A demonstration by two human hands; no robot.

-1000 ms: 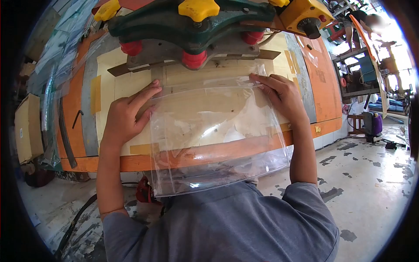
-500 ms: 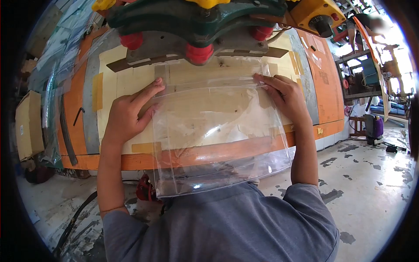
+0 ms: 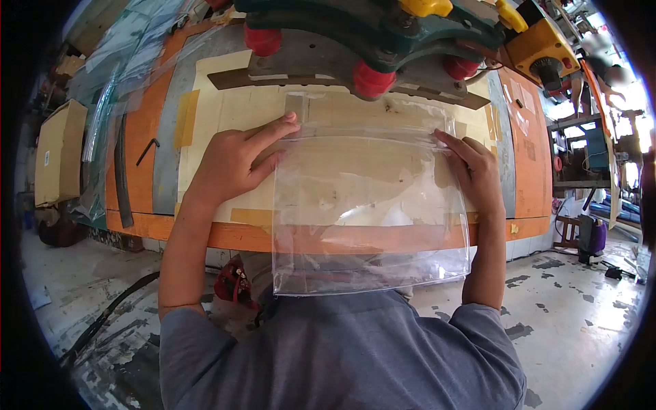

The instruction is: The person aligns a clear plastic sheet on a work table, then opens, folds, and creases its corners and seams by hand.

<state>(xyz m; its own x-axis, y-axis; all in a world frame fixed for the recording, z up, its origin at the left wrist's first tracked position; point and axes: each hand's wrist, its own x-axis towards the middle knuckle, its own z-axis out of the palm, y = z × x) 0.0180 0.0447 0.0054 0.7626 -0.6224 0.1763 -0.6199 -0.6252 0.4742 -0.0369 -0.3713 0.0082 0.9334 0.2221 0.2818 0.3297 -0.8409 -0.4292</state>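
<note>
A clear plastic bag [image 3: 369, 178] lies over the worktable, and its lower end hangs past the front edge toward my grey shirt. My left hand [image 3: 236, 160] rests at the bag's upper left edge, index finger stretched out and thumb apart below it. At the upper right edge is my right hand [image 3: 478, 171], its index fingertip pressing on the plastic with the other fingers bent. Just beyond the bag's far end stands a press head with a metal bar [image 3: 239, 78] and red knobs [image 3: 374, 78]. Part of the bag's far end lies close to that bar.
Pale board with tape strips [image 3: 212, 150] covers the orange table [image 3: 137, 178]. A hex key [image 3: 147, 152] and a dark strip [image 3: 123, 178] lie left. A cardboard box [image 3: 61, 154] and plastic sheets stand beyond. A yellow control box [image 3: 543, 51] is at upper right; people are farther back.
The whole scene has shifted right in view as the head turned. Both hands stay at the bag's upper edges, and the bag lies much the same on the table.
</note>
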